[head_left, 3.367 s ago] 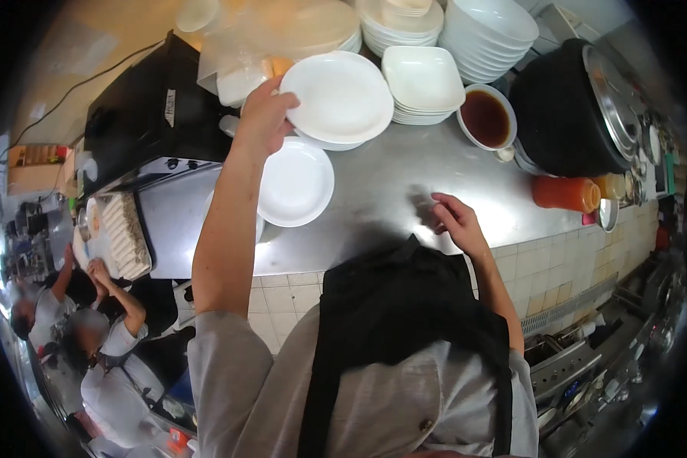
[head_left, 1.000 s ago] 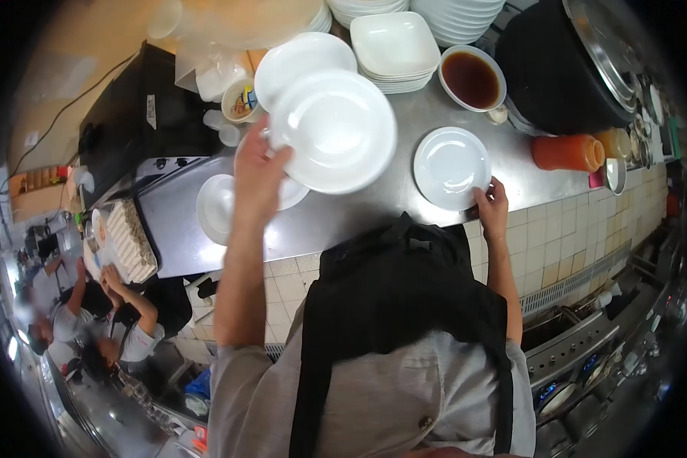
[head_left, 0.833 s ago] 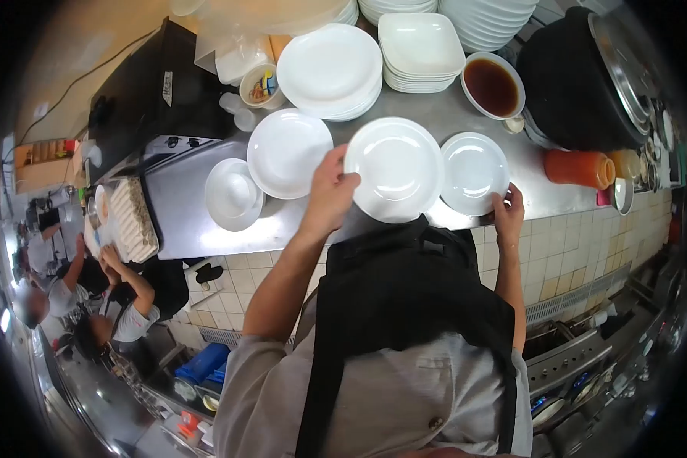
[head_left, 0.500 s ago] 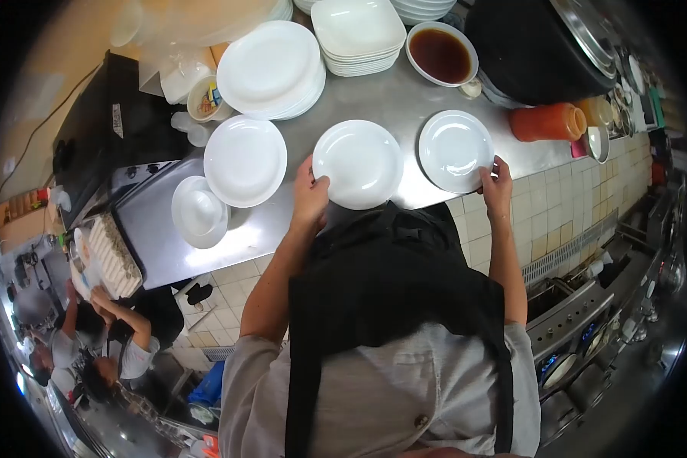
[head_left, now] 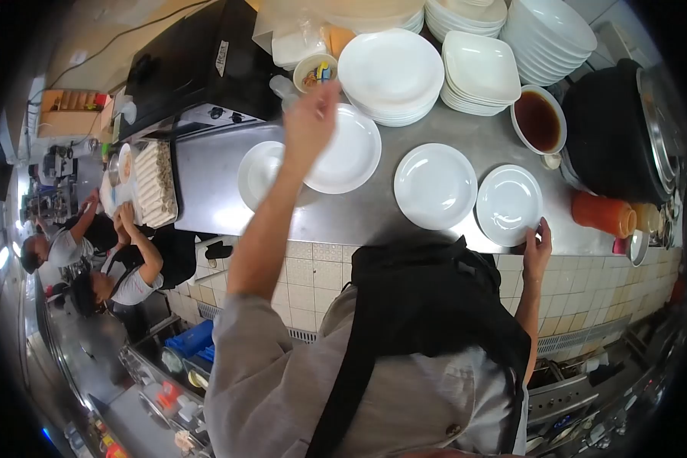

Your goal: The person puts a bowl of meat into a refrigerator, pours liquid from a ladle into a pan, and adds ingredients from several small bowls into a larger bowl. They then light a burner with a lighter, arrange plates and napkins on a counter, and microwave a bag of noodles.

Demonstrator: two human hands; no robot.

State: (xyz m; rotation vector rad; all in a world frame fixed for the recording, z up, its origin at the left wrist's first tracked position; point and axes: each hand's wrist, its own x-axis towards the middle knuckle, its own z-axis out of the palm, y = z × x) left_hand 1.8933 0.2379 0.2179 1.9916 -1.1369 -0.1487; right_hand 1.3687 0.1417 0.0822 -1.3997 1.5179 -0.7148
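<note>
My left hand is raised over a white plate, near a small cup with colourful packets in it. Motion smears its fingers. At the counter's front edge, my right hand has its fingers closed on the rim of a small white plate. Another white plate lies flat just left of that one, with neither hand on it. Partly behind my left forearm sits a further white dish.
Stacks of round plates, square dishes and bowls line the back. A bowl of brown liquid, a black pot and an orange bottle stand right. Two people work at the left.
My left hand has let go of the middle plate and moved up and left over the other plates. My right hand stays at the right plate's rim. The view has shifted.
</note>
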